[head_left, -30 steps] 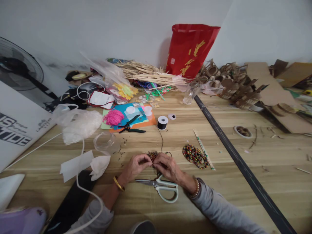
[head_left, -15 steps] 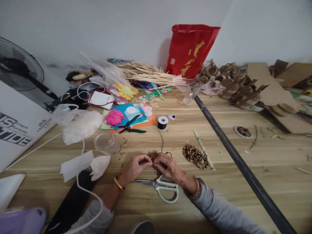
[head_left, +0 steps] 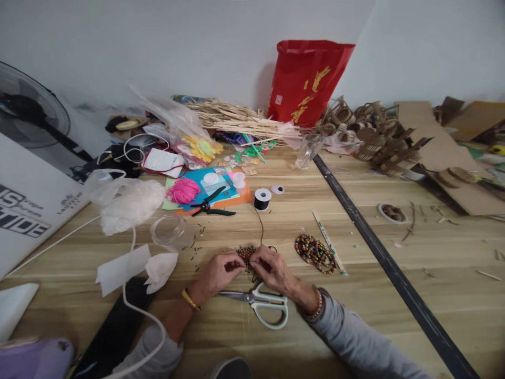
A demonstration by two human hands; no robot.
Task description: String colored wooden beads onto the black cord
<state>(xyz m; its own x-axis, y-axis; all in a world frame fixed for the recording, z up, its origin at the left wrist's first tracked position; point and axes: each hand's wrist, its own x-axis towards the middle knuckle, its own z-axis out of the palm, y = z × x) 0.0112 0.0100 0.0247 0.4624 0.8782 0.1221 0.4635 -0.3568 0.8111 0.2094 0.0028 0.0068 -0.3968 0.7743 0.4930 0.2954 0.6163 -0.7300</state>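
My left hand (head_left: 221, 271) has its thumb and fingertips pinched together over the table; whatever is between them is too small to make out. Close beside it, my right hand (head_left: 274, 269) is closed in a pinch on black cord (head_left: 262, 226), which runs down from a spool (head_left: 262, 200). A small heap of mixed-colour beads (head_left: 245, 253) lies just beyond both hands, partly covered by them. Below the fingers rest white-handled scissors (head_left: 271, 305), blades pointing left. To the right is a coiled strand of colourful beads (head_left: 313, 253).
Black-handled pliers (head_left: 213, 204) lie by pink yarn (head_left: 184, 190) on coloured sheets. A round clear container (head_left: 169, 231) and white cable (head_left: 130, 300) are at left. A thin patterned stick (head_left: 329, 242) and a dark strip (head_left: 379, 252) lie at right. A drinking glass (head_left: 307, 152) stands farther back.
My fingertips have drawn apart slightly, the left hand shifting left and the right hand staying nearly in place. More of the bead heap now shows between them.
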